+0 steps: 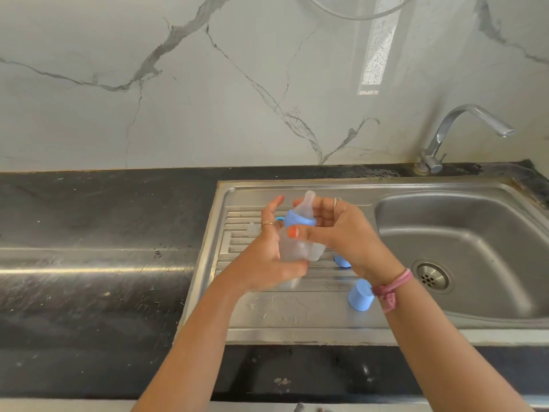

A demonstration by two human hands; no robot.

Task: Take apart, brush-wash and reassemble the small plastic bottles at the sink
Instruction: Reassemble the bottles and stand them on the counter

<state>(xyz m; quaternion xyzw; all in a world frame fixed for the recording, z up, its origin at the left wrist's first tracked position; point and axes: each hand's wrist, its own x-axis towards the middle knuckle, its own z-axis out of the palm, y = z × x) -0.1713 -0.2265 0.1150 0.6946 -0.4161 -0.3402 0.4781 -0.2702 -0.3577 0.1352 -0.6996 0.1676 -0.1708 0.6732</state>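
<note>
a small clear bottle is held upright above the ribbed draining board of the sink, to the left of the basin. its body is gripped from the left by the left hand, with the index finger raised. the blue collar under the clear teat is grasped by the curled fingers and thumb of the right hand. a blue cap is seen lying on the draining board near the basin's edge, beside the right wrist; a second blue piece is partly hidden behind that hand. a loose clear teat is set on the board's left part. a tap is mounted behind the basin.
</note>
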